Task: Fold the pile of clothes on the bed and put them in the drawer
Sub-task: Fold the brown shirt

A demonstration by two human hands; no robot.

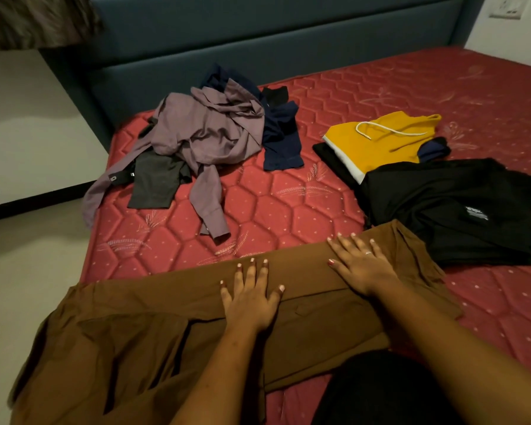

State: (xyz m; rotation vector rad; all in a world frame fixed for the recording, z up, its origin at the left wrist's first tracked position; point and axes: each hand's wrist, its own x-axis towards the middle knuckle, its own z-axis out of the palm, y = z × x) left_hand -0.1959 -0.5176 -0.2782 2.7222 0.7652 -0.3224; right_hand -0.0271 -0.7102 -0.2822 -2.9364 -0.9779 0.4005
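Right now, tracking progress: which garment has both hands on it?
The brown garment; left hand and right hand lie flat on it, the others untouched.

Bed [288, 207]: 1.
Brown garment [135, 326]: 1, the reference for all places below.
Hands: 2, the left hand [249, 302] and right hand [362, 268], both on the brown garment.
Beyond it, to the left, a loose heap: 1 mauve shirt [203, 130], 1 grey garment [155, 182], at least 1 navy garment [281, 139]. There is more dark cloth behind; count unclear.
Beyond it, to the right: 1 yellow garment [377, 148] with 1 white drawstring [390, 130], and 1 black garment [436, 210] touching its far right end. Layers under the yellow one: cannot tell how many.
Far beyond, to the right: 1 wall socket [508, 7].
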